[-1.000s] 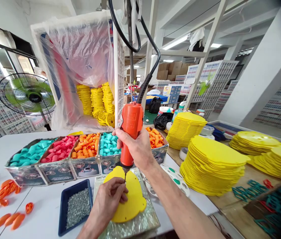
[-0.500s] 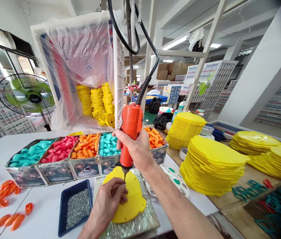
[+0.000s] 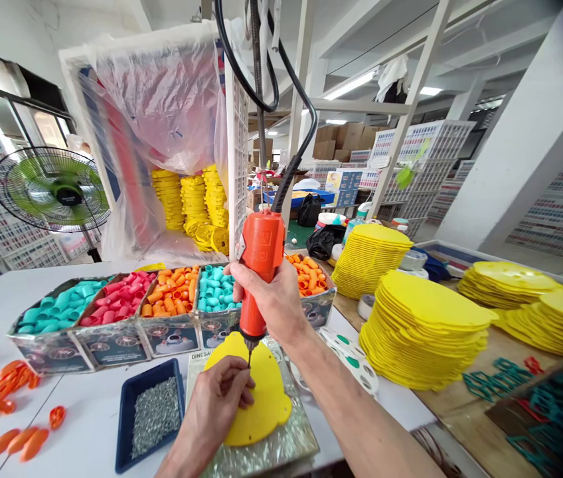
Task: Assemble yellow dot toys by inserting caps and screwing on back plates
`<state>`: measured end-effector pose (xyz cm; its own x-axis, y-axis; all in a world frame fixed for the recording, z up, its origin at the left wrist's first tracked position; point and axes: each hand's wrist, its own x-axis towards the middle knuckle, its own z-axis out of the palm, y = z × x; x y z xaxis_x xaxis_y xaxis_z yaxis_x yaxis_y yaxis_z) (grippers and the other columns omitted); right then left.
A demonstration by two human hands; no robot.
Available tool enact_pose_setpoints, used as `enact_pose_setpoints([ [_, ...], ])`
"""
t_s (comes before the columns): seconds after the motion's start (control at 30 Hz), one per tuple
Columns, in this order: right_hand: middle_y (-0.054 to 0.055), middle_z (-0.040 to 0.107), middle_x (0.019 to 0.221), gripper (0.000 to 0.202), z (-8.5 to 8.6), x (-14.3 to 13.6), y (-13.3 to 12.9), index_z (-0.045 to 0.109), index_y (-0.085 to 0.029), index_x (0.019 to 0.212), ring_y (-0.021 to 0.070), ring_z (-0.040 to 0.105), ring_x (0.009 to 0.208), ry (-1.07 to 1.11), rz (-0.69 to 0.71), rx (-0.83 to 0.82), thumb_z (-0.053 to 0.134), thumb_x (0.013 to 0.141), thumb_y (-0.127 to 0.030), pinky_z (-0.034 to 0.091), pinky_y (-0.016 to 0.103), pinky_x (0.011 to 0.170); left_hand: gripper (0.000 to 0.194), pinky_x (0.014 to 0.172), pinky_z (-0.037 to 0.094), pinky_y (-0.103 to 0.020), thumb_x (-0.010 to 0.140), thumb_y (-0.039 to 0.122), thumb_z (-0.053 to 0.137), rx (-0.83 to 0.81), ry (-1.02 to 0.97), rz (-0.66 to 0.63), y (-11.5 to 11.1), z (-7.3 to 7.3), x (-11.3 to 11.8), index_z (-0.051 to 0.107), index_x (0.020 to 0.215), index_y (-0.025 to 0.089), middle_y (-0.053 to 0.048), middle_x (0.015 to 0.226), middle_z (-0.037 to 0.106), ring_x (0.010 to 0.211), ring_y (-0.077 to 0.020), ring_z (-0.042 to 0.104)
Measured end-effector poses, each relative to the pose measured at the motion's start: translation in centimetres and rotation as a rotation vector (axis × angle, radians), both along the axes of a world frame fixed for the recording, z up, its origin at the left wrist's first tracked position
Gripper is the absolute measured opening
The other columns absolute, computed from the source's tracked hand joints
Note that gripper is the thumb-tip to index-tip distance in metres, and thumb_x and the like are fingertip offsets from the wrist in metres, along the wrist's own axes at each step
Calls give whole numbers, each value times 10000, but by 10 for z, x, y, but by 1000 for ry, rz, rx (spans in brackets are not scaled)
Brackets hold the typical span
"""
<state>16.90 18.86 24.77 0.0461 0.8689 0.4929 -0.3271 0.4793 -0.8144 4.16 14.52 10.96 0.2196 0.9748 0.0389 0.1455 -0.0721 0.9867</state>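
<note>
My right hand [image 3: 274,295] is wrapped round an orange-red electric screwdriver [image 3: 262,245], held upright with its bit pointing down. Under it lies a yellow plate [image 3: 261,398] on a plastic-wrapped pad [image 3: 286,441]. My left hand [image 3: 226,392] is over the plate's left part, its fingers pinched beside the tip of the bit; what they hold, if anything, is hidden. Left of that hand stands a dark blue tray [image 3: 123,425] of small metal screws [image 3: 156,415].
Behind the plate is a row of bins [image 3: 122,348] with teal, pink and orange pieces. Yellow plate stacks [image 3: 425,332] stand at the right. Orange parts [image 3: 22,441] lie at the left. A black cable [image 3: 306,99] hangs above.
The view has shifted very slightly. Both hands and the screwdriver keep nearly the same pose over the yellow plate.
</note>
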Motion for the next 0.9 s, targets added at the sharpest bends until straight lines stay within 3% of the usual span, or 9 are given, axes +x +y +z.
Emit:
enact_pose_setpoints([
  [0.33,-7,702,801,260,-2,0,2,615,-200,903,92,572,490,-19,-10,4,760,787,-382,484,238,491,301,565,547,-288,850,416,607,-10,2,1,0,1,-1,676,981,154,-58,730,757,579,-183,702],
  [0.57,-34,650,683,272,-3,7,9,616,-198,901,102,574,481,-64,-85,21,757,779,-396,486,231,470,251,552,539,-276,848,412,616,-2,4,9,0,1,0,671,892,170,-54,727,751,575,-181,707],
  [0.9,-52,613,602,308,-21,17,27,610,-204,889,124,564,474,-128,-164,-19,773,768,-437,497,249,469,223,554,545,-283,860,381,587,5,53,-18,0,3,0,659,873,171,-65,733,749,581,-186,707],
])
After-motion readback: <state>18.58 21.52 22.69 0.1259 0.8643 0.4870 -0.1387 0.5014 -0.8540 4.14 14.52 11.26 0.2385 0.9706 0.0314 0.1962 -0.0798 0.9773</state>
